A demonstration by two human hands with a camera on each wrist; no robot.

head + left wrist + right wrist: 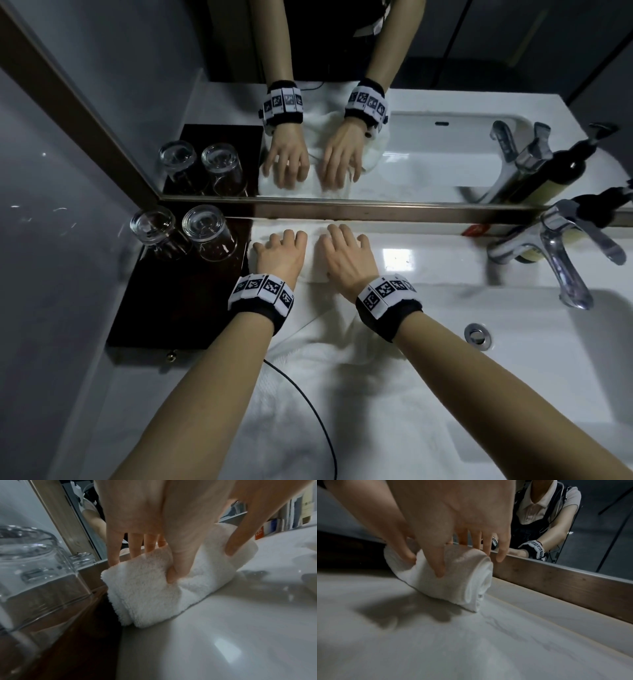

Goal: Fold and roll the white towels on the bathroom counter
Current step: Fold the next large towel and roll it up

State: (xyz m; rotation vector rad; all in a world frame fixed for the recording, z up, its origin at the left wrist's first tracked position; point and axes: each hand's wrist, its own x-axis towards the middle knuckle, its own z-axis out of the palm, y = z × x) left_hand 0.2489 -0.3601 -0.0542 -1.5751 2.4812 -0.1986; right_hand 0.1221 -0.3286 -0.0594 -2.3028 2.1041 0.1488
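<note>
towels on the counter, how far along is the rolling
Done: one rolled towel shows a full spiral end by the mirror frame. In hand: left hand and right hand grip it. Left: another white towel lies flat, unrolled, nearer the person.

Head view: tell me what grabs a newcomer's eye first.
Both hands, left hand and right hand, grip a rolled white towel against the mirror frame at the back of the counter. Left of it, two upturned glasses stand on a dark tray.
</note>
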